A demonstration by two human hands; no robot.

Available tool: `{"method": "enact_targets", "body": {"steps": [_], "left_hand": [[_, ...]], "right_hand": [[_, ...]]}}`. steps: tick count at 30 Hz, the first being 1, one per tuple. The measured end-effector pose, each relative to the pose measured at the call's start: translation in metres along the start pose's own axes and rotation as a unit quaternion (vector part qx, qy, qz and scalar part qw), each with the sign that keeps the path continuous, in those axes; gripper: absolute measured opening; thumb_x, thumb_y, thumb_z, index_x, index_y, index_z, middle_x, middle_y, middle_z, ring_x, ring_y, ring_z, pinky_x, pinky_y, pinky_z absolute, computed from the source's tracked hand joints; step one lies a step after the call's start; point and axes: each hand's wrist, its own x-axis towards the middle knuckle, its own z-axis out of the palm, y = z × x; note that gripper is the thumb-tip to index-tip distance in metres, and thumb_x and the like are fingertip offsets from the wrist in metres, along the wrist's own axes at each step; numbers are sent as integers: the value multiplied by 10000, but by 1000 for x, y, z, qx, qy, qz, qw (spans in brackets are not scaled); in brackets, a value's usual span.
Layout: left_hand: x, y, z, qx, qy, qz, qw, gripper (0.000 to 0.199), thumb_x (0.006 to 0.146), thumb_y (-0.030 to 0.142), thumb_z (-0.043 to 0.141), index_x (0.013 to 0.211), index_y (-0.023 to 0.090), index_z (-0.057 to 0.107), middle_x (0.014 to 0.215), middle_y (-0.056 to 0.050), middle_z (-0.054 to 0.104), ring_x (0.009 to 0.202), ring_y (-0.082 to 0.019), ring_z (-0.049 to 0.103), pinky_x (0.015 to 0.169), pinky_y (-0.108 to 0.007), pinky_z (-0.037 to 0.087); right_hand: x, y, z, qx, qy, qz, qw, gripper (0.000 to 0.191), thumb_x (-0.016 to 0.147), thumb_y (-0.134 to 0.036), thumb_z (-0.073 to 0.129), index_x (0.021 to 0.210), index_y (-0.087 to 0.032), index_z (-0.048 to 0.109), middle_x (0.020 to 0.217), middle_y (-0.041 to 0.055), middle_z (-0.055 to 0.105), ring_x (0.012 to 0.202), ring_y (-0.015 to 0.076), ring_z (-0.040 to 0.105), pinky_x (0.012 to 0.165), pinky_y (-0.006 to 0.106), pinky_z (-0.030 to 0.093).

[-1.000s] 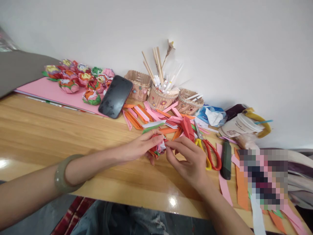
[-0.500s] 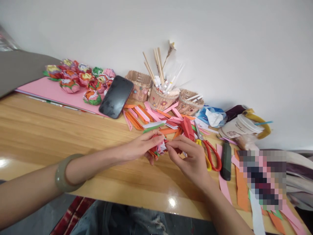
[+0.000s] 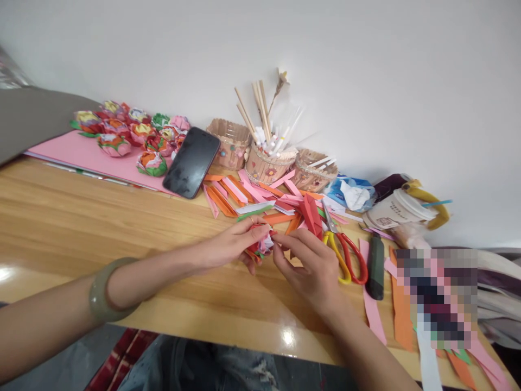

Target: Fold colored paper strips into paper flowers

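While the left hand (image 3: 238, 240) curls round a small paper flower (image 3: 265, 244), its thumb laid over the near petals and its fingers wrapped beneath, the right hand (image 3: 311, 263) pinches the flower's right edge, thumb and forefinger drawn nearly together at the tips. Below that grip lies the wooden table (image 3: 163, 217); just beyond it spread folded paper strips (image 3: 256, 191) in pink, orange, white and green. Close beside the right hand, to its right, rest open scissors (image 3: 337, 234) with one yellow and one red handle, then a dark green cutter (image 3: 375, 266). Farther off beyond the grip stand three decorated baskets (image 3: 271, 170), and to its far left a dark phone (image 3: 191, 163) and a cluster of finished flowers (image 3: 114, 144) sit on pink sheets (image 3: 73, 146).
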Motion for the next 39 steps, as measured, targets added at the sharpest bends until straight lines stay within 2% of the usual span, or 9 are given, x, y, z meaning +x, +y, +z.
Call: {"method": "enact_targets", "body": {"steps": [3,6,13,16,19,22,30,34,39], "left_hand": [[0,0,0,-1,6,5,1000,386,740,521,596,850,169,482,728,21,526,573,-83,538,483,-221,470],[2,0,-1,-2,10,1,1000,400,736,536,591,851,169,480,730,21,526,560,-81,541,478,-220,461],[0,2,0,-8,9,9,1000,440,700,552,619,868,171,479,697,31,518,567,-80,530,477,-209,471],[-1,3,2,-4,9,5,1000,422,716,538,612,881,175,476,697,32,518,563,-79,530,480,-211,478],[-1,3,2,0,9,7,1000,393,736,516,604,895,181,475,712,33,524,569,-76,528,487,-212,486],[-1,2,2,-3,15,10,1000,381,740,509,604,890,182,480,710,33,528,572,-79,525,478,-214,486],[1,0,0,-34,10,-23,999,447,693,563,624,842,161,496,652,23,552,508,-83,532,424,-197,442],[-1,2,1,-29,3,-35,999,468,671,582,631,820,161,492,632,29,545,501,-79,523,419,-188,433],[-1,1,1,-8,4,-40,999,464,677,585,620,835,171,482,634,27,556,498,-80,518,432,-198,431]], "right_hand": [[4,-3,-4,118,-31,84,989,167,841,-116,516,874,-144,676,708,51,627,612,115,579,536,220,468],[7,-3,-7,183,-57,150,970,192,856,-148,519,814,-168,705,689,37,634,610,116,577,539,224,458],[7,2,-2,274,-47,238,931,99,789,-198,619,769,-188,715,669,17,667,593,122,585,525,222,457],[6,2,0,235,-44,225,944,105,779,-170,603,737,-176,700,633,14,649,543,109,557,480,210,438],[4,1,2,130,-16,145,981,132,777,-116,561,748,-158,683,618,19,611,516,96,528,462,204,422],[3,0,2,75,-1,75,994,168,785,-92,525,802,-160,677,659,32,615,543,97,540,492,208,441],[12,0,-11,220,-110,172,954,201,750,-58,517,790,-160,686,672,19,637,575,102,547,501,199,422],[12,2,-12,241,-129,169,947,181,772,-69,530,788,-152,690,702,26,656,610,105,565,525,200,418],[12,2,-13,221,-135,154,954,169,793,-99,530,744,-151,684,661,26,638,582,107,560,505,202,412]]}}
